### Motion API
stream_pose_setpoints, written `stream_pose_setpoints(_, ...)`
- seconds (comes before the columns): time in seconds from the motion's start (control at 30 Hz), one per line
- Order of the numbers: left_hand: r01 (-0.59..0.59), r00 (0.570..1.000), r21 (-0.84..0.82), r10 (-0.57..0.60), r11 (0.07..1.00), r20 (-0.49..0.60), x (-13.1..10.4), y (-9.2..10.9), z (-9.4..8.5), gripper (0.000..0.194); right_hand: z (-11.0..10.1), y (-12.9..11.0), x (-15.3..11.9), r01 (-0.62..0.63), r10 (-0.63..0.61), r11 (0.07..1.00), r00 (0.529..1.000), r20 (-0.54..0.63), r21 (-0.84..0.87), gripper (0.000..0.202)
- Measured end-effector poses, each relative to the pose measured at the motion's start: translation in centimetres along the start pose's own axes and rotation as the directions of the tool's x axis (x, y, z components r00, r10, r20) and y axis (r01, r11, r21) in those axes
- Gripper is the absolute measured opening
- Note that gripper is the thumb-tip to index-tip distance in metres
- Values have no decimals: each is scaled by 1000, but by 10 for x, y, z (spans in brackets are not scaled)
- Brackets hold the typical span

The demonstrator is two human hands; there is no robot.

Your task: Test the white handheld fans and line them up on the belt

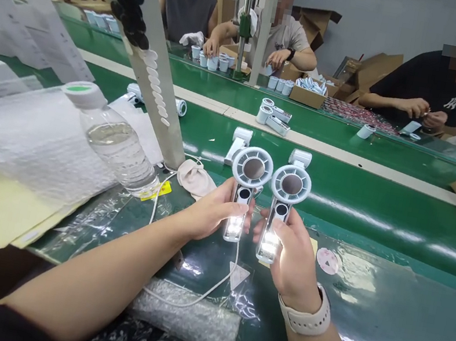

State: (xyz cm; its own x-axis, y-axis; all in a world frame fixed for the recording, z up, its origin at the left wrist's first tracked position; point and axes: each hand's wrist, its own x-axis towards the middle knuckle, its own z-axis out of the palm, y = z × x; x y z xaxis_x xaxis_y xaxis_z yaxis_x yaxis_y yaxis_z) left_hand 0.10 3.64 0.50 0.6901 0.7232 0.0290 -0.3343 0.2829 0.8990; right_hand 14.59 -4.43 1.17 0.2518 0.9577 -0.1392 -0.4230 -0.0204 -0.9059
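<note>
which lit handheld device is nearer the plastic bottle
The left device, in the left hand; the right device, in the right hand, is farther from the bottle.

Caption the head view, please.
Left hand and right hand each hold a lit, pale-blue, round-headed device above green tabletop.

Left hand (219, 209), fingers (249, 216) seemingly mostly hidden

White interlocked "NY" logo (453, 102) on co-worker's black shirt (421, 78); dark triangle mark (329, 263) on round pink sticker (324, 258)
</note>
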Motion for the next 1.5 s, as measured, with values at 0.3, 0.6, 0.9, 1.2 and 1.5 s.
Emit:
stream_pose_setpoints(0.3,-8,997,174,21,985,-72,-1,0,-3,36,-10,4,4,71,-71,997,997,-1,-6,17)
stream_pose_setpoints(0.6,-66,991,138,81,988,-104,-8,3,-2,43,-8,-1,2,-14,-10,987,989,145,161,40)
stream_pose_setpoints(0.9,-69,997,80,71,994,-18,-16,11,3,48,-10,-4,-1,42,-51,986,997,56,159,34)
stream_pose_setpoints(1.2,161,983,-53,-165,986,-80,-9,17,5,62,-13,-11,5,-150,117,952,984,135,266,27)
stream_pose_setpoints(1.5,165,977,-80,-174,983,-124,-6,6,1,54,-13,-9,3,-68,24,952,989,147,298,21)
